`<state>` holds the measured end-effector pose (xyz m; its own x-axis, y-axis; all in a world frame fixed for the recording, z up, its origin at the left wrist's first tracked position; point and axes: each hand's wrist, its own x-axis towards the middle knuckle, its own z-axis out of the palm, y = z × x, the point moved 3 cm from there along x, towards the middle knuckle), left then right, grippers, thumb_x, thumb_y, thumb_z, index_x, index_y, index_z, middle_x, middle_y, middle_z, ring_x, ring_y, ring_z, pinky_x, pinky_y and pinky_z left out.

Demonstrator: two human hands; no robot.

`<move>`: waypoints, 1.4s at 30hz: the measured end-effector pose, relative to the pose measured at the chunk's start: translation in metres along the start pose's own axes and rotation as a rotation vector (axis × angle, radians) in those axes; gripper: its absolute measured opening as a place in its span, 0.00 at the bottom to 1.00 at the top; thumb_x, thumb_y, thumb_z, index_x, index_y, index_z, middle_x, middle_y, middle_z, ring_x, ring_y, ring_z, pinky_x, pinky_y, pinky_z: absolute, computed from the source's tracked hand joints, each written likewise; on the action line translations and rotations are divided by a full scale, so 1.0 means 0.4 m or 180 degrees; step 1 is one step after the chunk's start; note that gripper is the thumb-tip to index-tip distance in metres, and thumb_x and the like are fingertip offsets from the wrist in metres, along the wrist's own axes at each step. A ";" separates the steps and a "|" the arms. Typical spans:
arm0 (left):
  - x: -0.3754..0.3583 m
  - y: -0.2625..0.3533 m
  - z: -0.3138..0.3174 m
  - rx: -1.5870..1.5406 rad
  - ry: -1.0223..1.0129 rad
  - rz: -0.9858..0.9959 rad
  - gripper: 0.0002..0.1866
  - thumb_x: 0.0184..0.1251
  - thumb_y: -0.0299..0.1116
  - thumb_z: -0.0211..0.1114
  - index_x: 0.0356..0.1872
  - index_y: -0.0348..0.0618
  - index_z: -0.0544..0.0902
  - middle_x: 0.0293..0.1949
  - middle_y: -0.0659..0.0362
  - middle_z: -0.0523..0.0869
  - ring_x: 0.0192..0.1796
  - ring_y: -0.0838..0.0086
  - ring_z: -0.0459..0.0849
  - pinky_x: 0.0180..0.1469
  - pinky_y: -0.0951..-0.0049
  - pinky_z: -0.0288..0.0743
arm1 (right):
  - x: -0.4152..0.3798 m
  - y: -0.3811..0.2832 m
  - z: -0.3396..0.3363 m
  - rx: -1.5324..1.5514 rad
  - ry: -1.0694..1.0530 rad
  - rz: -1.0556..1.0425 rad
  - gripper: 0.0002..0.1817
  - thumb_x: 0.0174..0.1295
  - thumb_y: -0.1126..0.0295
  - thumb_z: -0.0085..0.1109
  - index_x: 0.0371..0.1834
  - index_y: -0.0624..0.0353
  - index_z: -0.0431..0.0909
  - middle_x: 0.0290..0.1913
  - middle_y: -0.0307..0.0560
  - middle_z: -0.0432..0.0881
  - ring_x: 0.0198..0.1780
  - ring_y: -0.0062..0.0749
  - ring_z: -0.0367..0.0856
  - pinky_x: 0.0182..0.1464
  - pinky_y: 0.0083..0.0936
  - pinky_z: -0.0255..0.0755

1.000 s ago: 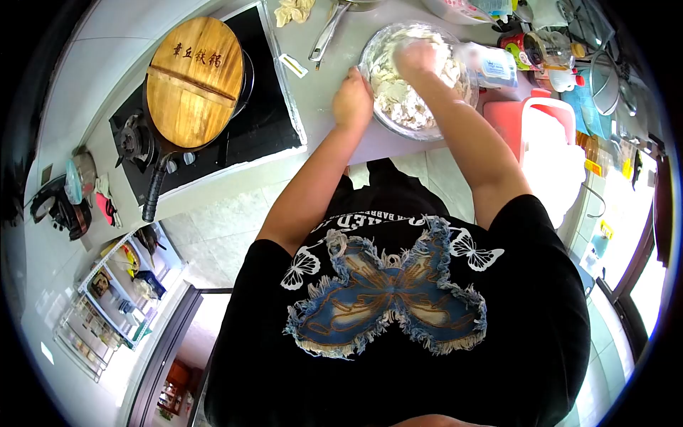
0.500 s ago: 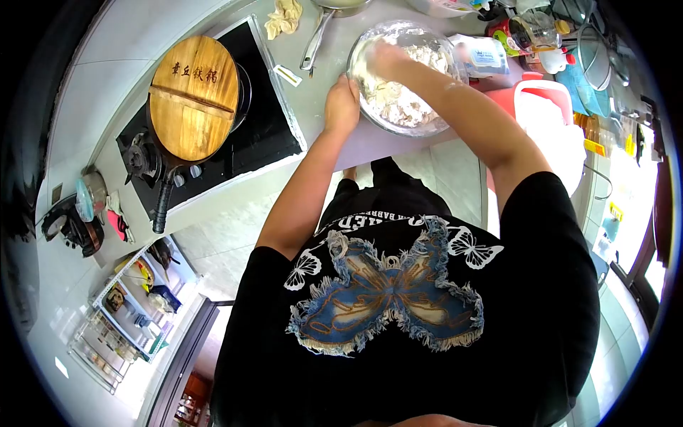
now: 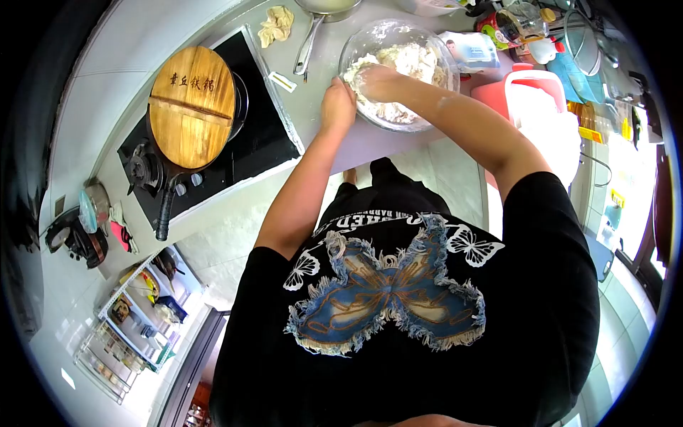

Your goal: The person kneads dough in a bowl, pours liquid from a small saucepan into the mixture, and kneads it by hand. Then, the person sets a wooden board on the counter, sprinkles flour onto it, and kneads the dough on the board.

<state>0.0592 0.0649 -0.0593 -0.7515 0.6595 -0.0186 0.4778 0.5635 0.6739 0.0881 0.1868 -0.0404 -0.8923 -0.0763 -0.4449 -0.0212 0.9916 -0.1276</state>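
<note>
- While the right hand [image 3: 379, 83] was up near the top middle of the round see-through bowl [image 3: 450, 78] a second ago, I saw it had now come round to the left side, close by the other hand.
- That meant it was working the lumpy white dough [image 3: 420, 60] by the left wall, and the lumps in the middle were easier to see.
- Its fingers were down in the dough, so I could not tell if they were open or closed.
- The left hand [image 3: 338, 107] had stayed at the bowl's left rim, fingers curled in, and it looked to be gripping the edge.
- The dough sat inside the bowl in loose, bumpy bits, with white powder [image 3: 384, 30] on the wall.
- Just right of the bowl was a soft white and blue packet [image 3: 473, 51], and near that a pink plastic tub [image 3: 491, 96].
</note>
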 end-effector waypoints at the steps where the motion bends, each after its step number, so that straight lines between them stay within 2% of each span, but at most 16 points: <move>1: -0.006 0.002 0.000 0.0011 -0.0006 -0.0105 0.11 0.67 0.32 0.50 0.37 0.30 0.71 0.28 0.38 0.81 0.32 0.44 0.82 0.37 0.50 0.75 | 0.003 0.006 0.002 -0.0312 -0.0153 0.0005 0.16 0.60 0.65 0.45 0.43 0.61 0.80 0.48 0.57 0.80 0.50 0.45 0.80 0.52 0.38 0.76; 5: -0.017 0.010 0.004 0.0081 0.0138 -0.0247 0.11 0.67 0.32 0.50 0.37 0.31 0.71 0.27 0.39 0.82 0.32 0.44 0.82 0.36 0.50 0.76 | -0.004 0.192 -0.077 0.1544 0.0844 0.1835 0.17 0.64 0.65 0.43 0.44 0.63 0.79 0.48 0.54 0.81 0.49 0.45 0.81 0.54 0.37 0.74; 6: -0.021 0.013 0.007 0.0167 0.0210 -0.0317 0.11 0.67 0.32 0.50 0.38 0.31 0.72 0.27 0.40 0.82 0.32 0.45 0.82 0.36 0.51 0.76 | 0.036 0.281 0.002 0.0315 0.1141 0.1437 0.16 0.61 0.66 0.47 0.45 0.62 0.79 0.47 0.54 0.82 0.48 0.47 0.81 0.54 0.36 0.73; 9: -0.015 0.026 0.013 0.0167 0.0285 -0.0369 0.10 0.67 0.31 0.50 0.38 0.32 0.72 0.27 0.41 0.83 0.32 0.47 0.83 0.35 0.52 0.77 | -0.108 0.286 -0.027 0.2008 0.1053 0.2327 0.23 0.56 0.68 0.56 0.57 0.63 0.72 0.56 0.58 0.76 0.59 0.47 0.73 0.61 0.39 0.65; 10: -0.017 0.026 0.013 0.0111 0.0292 -0.0416 0.10 0.67 0.31 0.50 0.38 0.32 0.72 0.27 0.42 0.83 0.32 0.48 0.83 0.35 0.52 0.77 | -0.140 0.281 0.017 0.2004 0.1053 0.2348 0.23 0.56 0.68 0.56 0.57 0.63 0.72 0.56 0.58 0.76 0.59 0.47 0.73 0.61 0.39 0.65; 12: -0.013 0.023 0.015 0.0134 0.0282 -0.0445 0.10 0.67 0.30 0.50 0.38 0.32 0.72 0.27 0.43 0.83 0.31 0.49 0.83 0.34 0.53 0.77 | -0.192 0.228 0.084 0.0679 0.2558 0.1172 0.26 0.56 0.69 0.56 0.61 0.59 0.69 0.56 0.57 0.76 0.60 0.48 0.71 0.61 0.39 0.64; 13: -0.007 0.021 0.018 0.0170 0.0288 -0.0475 0.09 0.66 0.30 0.49 0.38 0.32 0.72 0.27 0.43 0.83 0.31 0.50 0.84 0.34 0.53 0.76 | -0.222 0.213 0.074 0.1155 0.1948 0.1437 0.31 0.54 0.68 0.58 0.65 0.57 0.65 0.56 0.57 0.76 0.59 0.49 0.72 0.61 0.38 0.65; 15: -0.006 0.014 0.028 0.0054 0.0252 -0.0493 0.10 0.66 0.30 0.49 0.40 0.32 0.72 0.27 0.43 0.83 0.31 0.50 0.84 0.33 0.53 0.76 | -0.275 0.144 0.084 0.0423 0.2559 0.1139 0.26 0.55 0.69 0.58 0.60 0.56 0.70 0.55 0.56 0.76 0.57 0.49 0.73 0.61 0.36 0.65; 17: 0.000 0.017 0.031 -0.0069 0.0226 -0.0508 0.11 0.66 0.30 0.49 0.41 0.31 0.71 0.27 0.43 0.83 0.30 0.50 0.84 0.33 0.53 0.76 | -0.292 0.090 0.085 0.0011 0.0526 0.0930 0.20 0.56 0.71 0.55 0.54 0.56 0.76 0.52 0.56 0.77 0.55 0.48 0.74 0.60 0.36 0.67; 21: 0.001 0.012 0.039 -0.0226 -0.0031 -0.0628 0.11 0.68 0.30 0.47 0.42 0.30 0.70 0.27 0.45 0.83 0.32 0.51 0.84 0.33 0.55 0.76 | -0.253 0.105 0.134 0.0389 0.0859 0.1093 0.17 0.59 0.73 0.49 0.50 0.54 0.79 0.48 0.57 0.79 0.52 0.46 0.77 0.54 0.35 0.71; 25: 0.002 0.006 0.044 -0.0056 -0.0048 -0.0799 0.11 0.68 0.30 0.46 0.42 0.30 0.68 0.27 0.43 0.83 0.34 0.50 0.84 0.35 0.53 0.76 | -0.144 0.085 0.164 -0.0868 0.0552 0.0724 0.14 0.58 0.70 0.52 0.45 0.58 0.81 0.50 0.50 0.82 0.50 0.37 0.80 0.47 0.25 0.74; 27: 0.001 0.030 0.020 -0.0322 -0.0152 -0.0732 0.12 0.68 0.31 0.46 0.44 0.30 0.68 0.28 0.41 0.83 0.34 0.49 0.83 0.36 0.52 0.75 | -0.075 0.101 0.166 -0.0820 -0.0283 0.0681 0.12 0.58 0.71 0.53 0.42 0.55 0.84 0.47 0.47 0.83 0.48 0.33 0.82 0.44 0.26 0.76; 30: -0.012 -0.002 0.030 -0.0389 -0.0206 -0.0417 0.14 0.68 0.32 0.45 0.46 0.29 0.67 0.29 0.39 0.83 0.36 0.46 0.83 0.39 0.50 0.75 | -0.021 0.102 0.151 -0.0856 0.0170 0.0850 0.11 0.55 0.68 0.57 0.40 0.53 0.85 0.41 0.45 0.85 0.42 0.31 0.84 0.42 0.24 0.75; 39: -0.008 0.048 -0.023 0.0285 -0.0333 -0.0752 0.14 0.66 0.31 0.48 0.46 0.30 0.69 0.39 0.39 0.82 0.42 0.46 0.82 0.44 0.53 0.75 | -0.184 0.055 0.121 -0.0034 0.0028 0.0816 0.14 0.55 0.76 0.50 0.42 0.61 0.83 0.40 0.53 0.84 0.47 0.44 0.82 0.57 0.36 0.70; 41: 0.003 0.074 -0.064 0.0429 -0.0497 -0.0798 0.15 0.65 0.31 0.51 0.47 0.30 0.70 0.43 0.39 0.82 0.47 0.48 0.81 0.47 0.55 0.74 | -0.223 0.069 0.151 0.0707 0.2233 0.1000 0.19 0.63 0.66 0.47 0.54 0.63 0.76 0.56 0.58 0.77 0.57 0.39 0.77 0.59 0.34 0.69; 42: 0.000 0.113 -0.097 0.0968 -0.0004 0.0077 0.17 0.64 0.31 0.55 0.50 0.30 0.71 0.48 0.41 0.80 0.52 0.51 0.78 0.50 0.58 0.73 | -0.249 0.038 0.116 0.0714 0.2256 0.1012 0.19 0.63 0.66 0.47 0.54 0.63 0.76 0.56 0.58 0.77 0.57 0.39 0.77 0.59 0.34 0.69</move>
<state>0.0629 0.0711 -0.0002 -0.7377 0.6751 -0.0064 0.6100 0.6706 0.4221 0.1975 0.2044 -0.0393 -0.9158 0.3648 0.1682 0.3055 0.9044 -0.2979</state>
